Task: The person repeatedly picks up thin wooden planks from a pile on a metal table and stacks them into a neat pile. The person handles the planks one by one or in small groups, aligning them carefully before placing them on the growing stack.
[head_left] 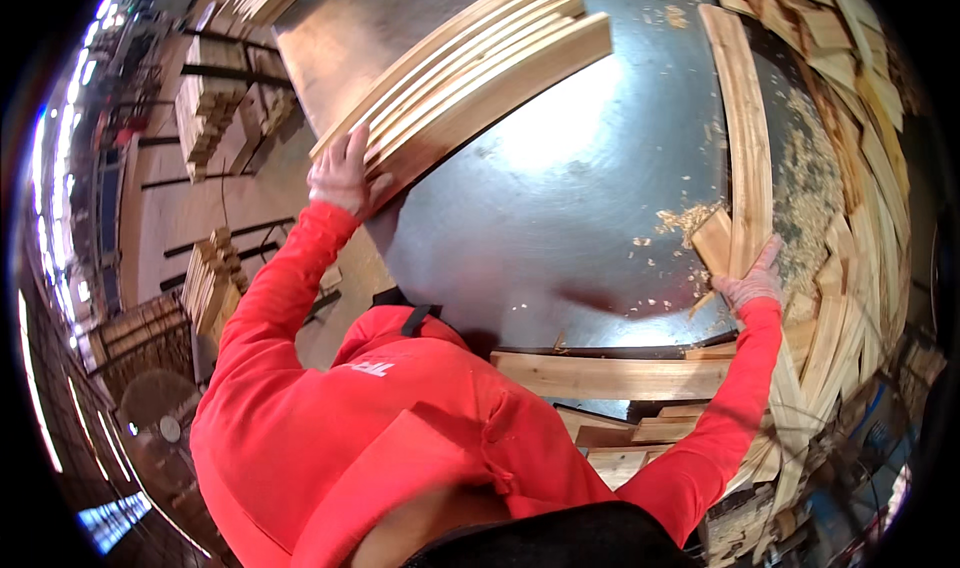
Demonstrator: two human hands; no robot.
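Several long, pale wooden boards (470,78) stand on edge side by side on a shiny metal tabletop (500,198). My left hand (342,173) grips their near ends, fingers over the top and thumb at the right side. At the right, my right hand (752,280) is closed round the near end of a single long board (743,128), which points away from me. Beside that end lies a short wood offcut (712,240), partly under the board. Both hands appear to wear thin, see-through gloves.
Wood shavings (805,178) and a heap of scrap strips (850,268) line the table's right side. Another board (620,376) lies across the near edge, close to my body. Stacked lumber (215,93) sits on dark racks to the left, beyond the table.
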